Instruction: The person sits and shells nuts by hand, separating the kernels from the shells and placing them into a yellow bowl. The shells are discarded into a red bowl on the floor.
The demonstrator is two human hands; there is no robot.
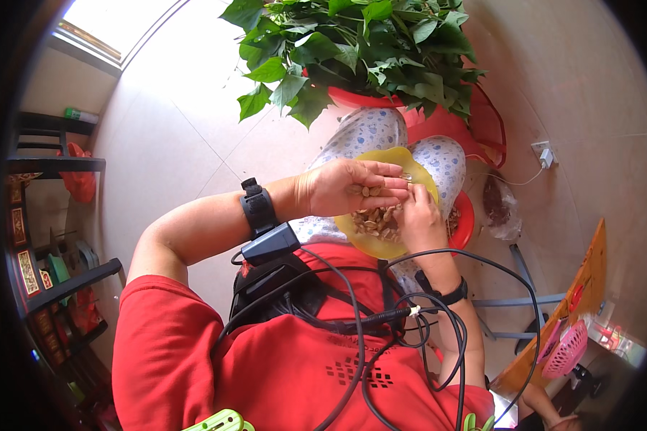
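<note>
My left hand (356, 188) is palm up above a yellow plastic bowl (393, 157) on my lap, with several small tan seeds or nuts (367, 190) lying in the palm and its fingers stretched out. My right hand (421, 215) is beside its fingertips, over the bowl's right side, fingers bent together; what they may pinch is hidden. Inside the bowl lies a heap of brown, shell-like pieces (377, 222), which look like peanuts. A red bowl (466, 215) with small pieces in it shows below, to the right of my knee.
A large bunch of green leaves (356, 48) rises from a red container beyond my knees. Black cables (496, 261) loop over my chest and right arm. A plastic bag (502, 210) lies near the wall socket. At lower right are a wooden tabletop (566, 307), a pink fan (567, 350) and another person's arm (542, 404).
</note>
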